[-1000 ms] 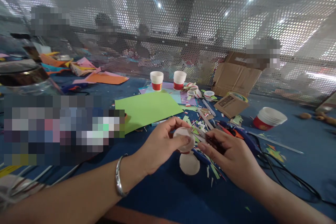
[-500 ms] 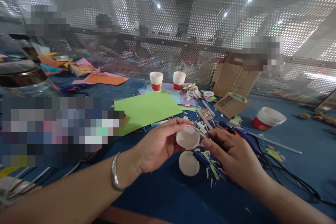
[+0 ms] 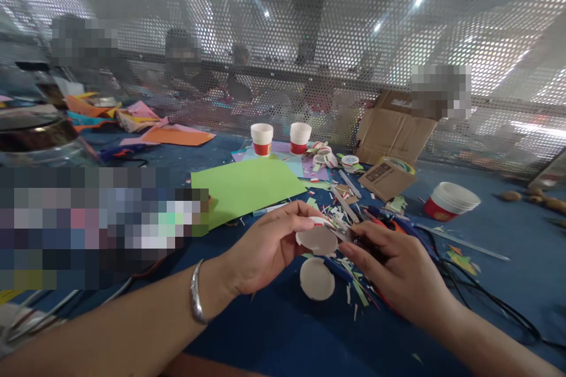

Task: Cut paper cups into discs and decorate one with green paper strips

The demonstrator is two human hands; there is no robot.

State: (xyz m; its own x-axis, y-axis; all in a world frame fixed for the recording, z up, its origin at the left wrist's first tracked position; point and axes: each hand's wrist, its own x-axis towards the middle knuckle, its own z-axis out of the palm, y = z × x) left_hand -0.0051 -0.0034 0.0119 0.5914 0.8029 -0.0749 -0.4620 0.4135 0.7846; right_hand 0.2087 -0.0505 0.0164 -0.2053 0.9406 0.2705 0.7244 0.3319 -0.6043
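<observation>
My left hand (image 3: 265, 244) pinches the cut-off bottom of a paper cup (image 3: 317, 240), a pale round disc with a red and white rim. My right hand (image 3: 393, 268) is closed on scissors (image 3: 354, 235) with dark and orange handles, whose blades meet the disc's right edge. A second pale paper disc (image 3: 316, 278) lies on the blue table (image 3: 283, 330) just below my hands, among paper scraps. A metal bangle sits on my left wrist.
A green paper sheet (image 3: 245, 185) lies behind my left hand. Two red-banded paper cups (image 3: 262, 138) stand further back, a stack of cups (image 3: 451, 200) lies to the right, beside cardboard (image 3: 389, 179) and black cables (image 3: 486, 300). A perforated metal screen stands behind the table, with people beyond it.
My left hand has turned the paper disc, first lifting it face-on and then tilting it flatter. My right hand has kept the scissors at its edge.
</observation>
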